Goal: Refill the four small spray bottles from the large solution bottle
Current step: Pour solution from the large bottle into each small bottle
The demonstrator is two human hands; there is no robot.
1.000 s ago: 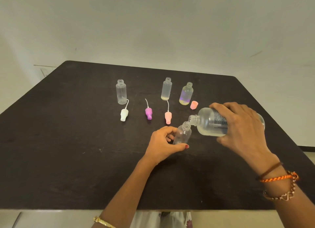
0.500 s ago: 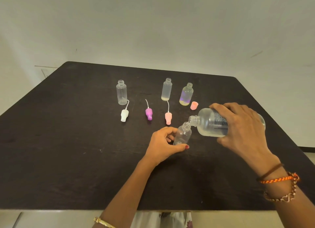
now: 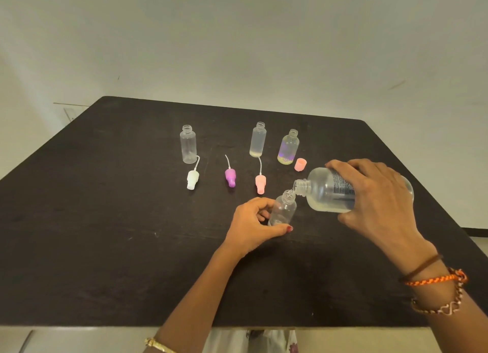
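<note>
We hold the large solution bottle (image 3: 327, 190) tipped nearly flat, our right hand (image 3: 375, 194) wrapped around its body, its open neck just above the mouth of a small clear bottle (image 3: 283, 210). That bottle stands on the dark tabletop (image 3: 105, 234), gripped low by our left hand (image 3: 250, 226) with thumb and fingers curled round it. At twelve o'clock from it stand two more uncapped bottles, a frosted one (image 3: 257, 140) and a purple-tinted one (image 3: 288, 148) with a pink cap (image 3: 300, 164) beside it. At ten o'clock stands a clear tall bottle (image 3: 188, 144). Between lie three spray heads: white (image 3: 192, 179), purple (image 3: 230, 177) and pink (image 3: 260, 183).
</note>
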